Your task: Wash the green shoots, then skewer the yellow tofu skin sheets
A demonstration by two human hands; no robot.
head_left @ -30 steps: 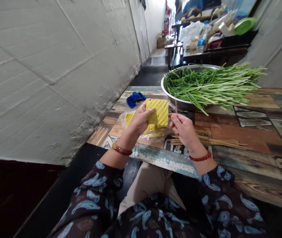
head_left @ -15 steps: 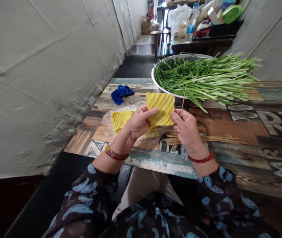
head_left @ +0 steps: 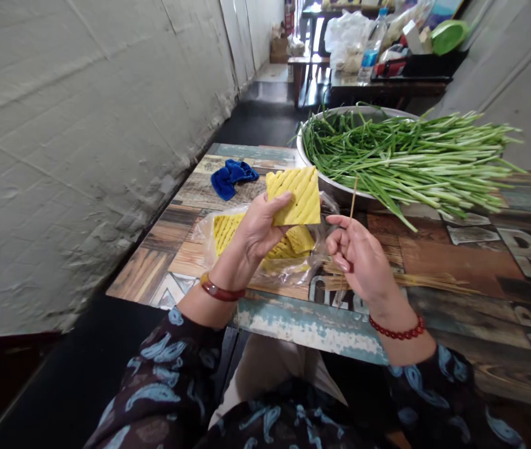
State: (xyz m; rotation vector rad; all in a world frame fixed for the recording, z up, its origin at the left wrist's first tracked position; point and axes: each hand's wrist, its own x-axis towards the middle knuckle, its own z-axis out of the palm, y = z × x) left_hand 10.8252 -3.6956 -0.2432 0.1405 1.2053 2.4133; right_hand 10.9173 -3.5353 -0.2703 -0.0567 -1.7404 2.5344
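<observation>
My left hand (head_left: 263, 227) grips a flat yellow slab scored with slanting cuts (head_left: 296, 196), thumb on its face, held up above the table. To its right, my right hand (head_left: 356, 252) is apart from the slab, fingers curled around a thin wooden skewer (head_left: 354, 198) that points upward. Below my hands, more scored yellow slabs (head_left: 228, 231) lie in a clear plastic bag (head_left: 207, 234). A pile of loose skewers (head_left: 434, 282) rests on the table behind and beside my right wrist.
A metal basin (head_left: 301, 146) heaped with long green chives (head_left: 415, 156) stands at the table's far side. Left of it lies a crumpled blue cloth (head_left: 232, 178). A whitish wall (head_left: 83, 156) runs along the left. Another table farther off holds a water bottle (head_left: 371, 53) and bags.
My right hand has let go of the slab's edge and moved right and slightly down with the skewer. The slab, in my left hand, has shifted a little left and up.
</observation>
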